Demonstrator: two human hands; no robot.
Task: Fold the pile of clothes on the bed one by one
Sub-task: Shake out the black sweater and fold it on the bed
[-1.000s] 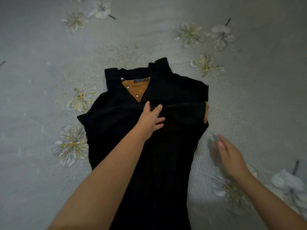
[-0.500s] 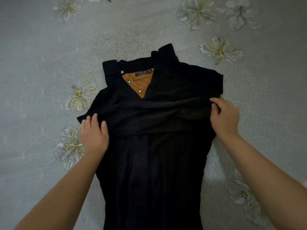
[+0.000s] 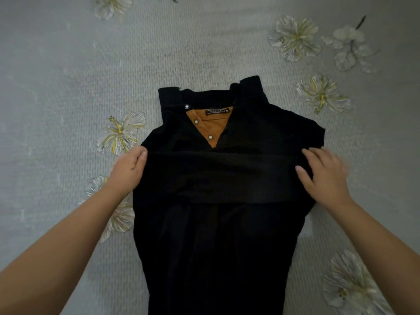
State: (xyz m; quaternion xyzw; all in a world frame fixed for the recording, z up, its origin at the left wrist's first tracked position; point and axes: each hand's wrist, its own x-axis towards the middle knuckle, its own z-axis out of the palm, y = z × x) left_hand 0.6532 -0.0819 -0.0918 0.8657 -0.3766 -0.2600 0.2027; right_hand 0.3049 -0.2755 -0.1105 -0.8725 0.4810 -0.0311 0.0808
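A black shirt [image 3: 218, 235] with a tan inner collar [image 3: 211, 126] and snap buttons lies face up on the bed, collar away from me. Both sleeves are folded across the chest as a dark horizontal band [image 3: 222, 176]. My left hand [image 3: 128, 171] rests at the shirt's left edge, fingers curled onto the end of the band. My right hand [image 3: 325, 176] lies flat on the right end of the band with its fingers spread. The shirt's lower part runs out of view at the bottom.
The bed is covered with a pale grey-green sheet [image 3: 68, 87] printed with white and yellow flowers [image 3: 120, 133]. No other clothes show in this view.
My left hand moved from the shirt's chest to its left edge. My right hand came from the bedsheet onto the right end of the folded sleeve band, which now lies flatter.
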